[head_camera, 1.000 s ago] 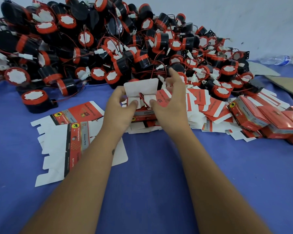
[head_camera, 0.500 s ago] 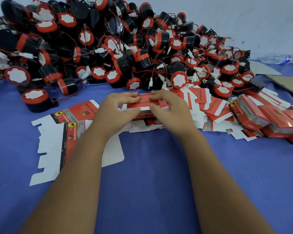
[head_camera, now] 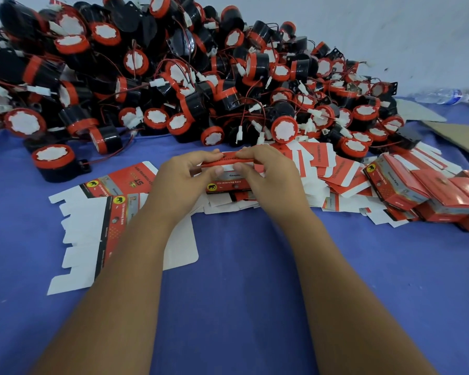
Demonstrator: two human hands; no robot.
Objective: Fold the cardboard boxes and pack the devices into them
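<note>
The box [head_camera: 228, 169] is pinched at 12 o'clock on the table [head_camera: 241, 266] by the left hand [head_camera: 184, 182] and right hand [head_camera: 268, 177], its long axis set nine-to-three, both equally near.

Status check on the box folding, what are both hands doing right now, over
Left hand and right hand both pinch one red box. Box top closed. Nothing in the way.

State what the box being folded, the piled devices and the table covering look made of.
Box: thin printed card, slightly glossy red outside, plain white inside. Devices: likely moulded plastic, shiny black bodies with red rims. Table covering: seemingly matte blue cloth, no glare.
</note>
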